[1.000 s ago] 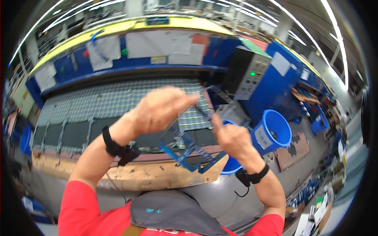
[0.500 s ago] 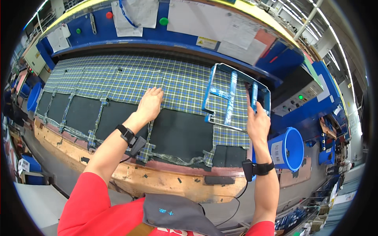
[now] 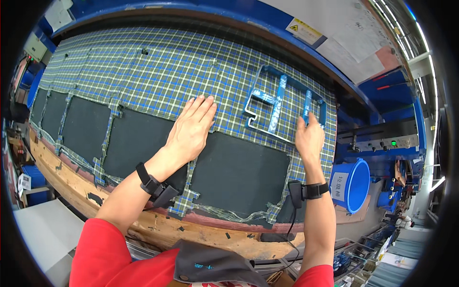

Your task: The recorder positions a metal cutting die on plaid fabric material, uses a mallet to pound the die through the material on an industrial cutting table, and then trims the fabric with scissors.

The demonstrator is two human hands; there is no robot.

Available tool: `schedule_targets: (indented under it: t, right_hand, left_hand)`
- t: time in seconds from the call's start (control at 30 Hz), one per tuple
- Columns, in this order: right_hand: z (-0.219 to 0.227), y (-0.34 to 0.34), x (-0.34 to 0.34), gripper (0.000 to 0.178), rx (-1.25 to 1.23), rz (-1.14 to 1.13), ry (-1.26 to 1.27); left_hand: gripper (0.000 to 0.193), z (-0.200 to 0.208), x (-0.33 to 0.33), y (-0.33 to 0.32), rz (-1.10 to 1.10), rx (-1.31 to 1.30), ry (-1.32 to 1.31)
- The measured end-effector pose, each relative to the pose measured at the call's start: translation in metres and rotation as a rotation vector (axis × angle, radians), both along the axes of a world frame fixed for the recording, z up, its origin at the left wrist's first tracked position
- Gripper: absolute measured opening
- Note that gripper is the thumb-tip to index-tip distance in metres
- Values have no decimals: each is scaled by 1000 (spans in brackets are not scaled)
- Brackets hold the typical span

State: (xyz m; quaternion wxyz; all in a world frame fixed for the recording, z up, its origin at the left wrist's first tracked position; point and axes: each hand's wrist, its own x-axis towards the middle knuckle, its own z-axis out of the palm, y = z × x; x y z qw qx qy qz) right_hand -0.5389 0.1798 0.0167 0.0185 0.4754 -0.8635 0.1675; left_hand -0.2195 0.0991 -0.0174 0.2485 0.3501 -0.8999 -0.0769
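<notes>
Plaid fabric (image 3: 158, 71) in blue, green and white covers the work surface. Along its near side are several rectangular cut-outs, where a black layer (image 3: 241, 172) shows. My left hand (image 3: 190, 128) lies flat on the cloth near the cut-out edge, fingers stretched out. On the right, a blue metal-edged cutting die (image 3: 277, 103) with crossbars rests on the fabric or just over it; I cannot tell which. My right hand (image 3: 310, 136) grips the die at its right-hand crossbar, fingers wrapped round it.
A blue machine beam (image 3: 201, 10) runs across the far side. At the right stand a control panel with a green light (image 3: 393, 143) and a blue bucket (image 3: 357, 186). The worn wooden edge (image 3: 201, 237) runs along the front.
The die has come down from a raised, tilted position to lie level at the fabric, carried by my right hand. My left hand has flattened on the cloth. The view has shifted closer.
</notes>
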Motion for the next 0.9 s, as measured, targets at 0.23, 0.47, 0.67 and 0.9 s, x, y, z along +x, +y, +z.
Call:
schedule_targets:
  t: [0.23, 0.47, 0.67, 0.9]
  right_hand:
    - [5, -9, 2, 50, -25, -16, 18]
    - [7, -11, 3, 50, 51, -64, 9]
    - [25, -24, 31, 49, -4, 9, -4]
    - [7, -28, 25, 50, 28, -13, -28]
  left_hand:
    - [45, 4, 2, -2, -11, 2, -10]
    - [49, 6, -1, -1, -19, 0, -24]
    - [53, 5, 1, 3, 32, -10, -3]
    - [50, 1, 0, 0, 18, -7, -25]
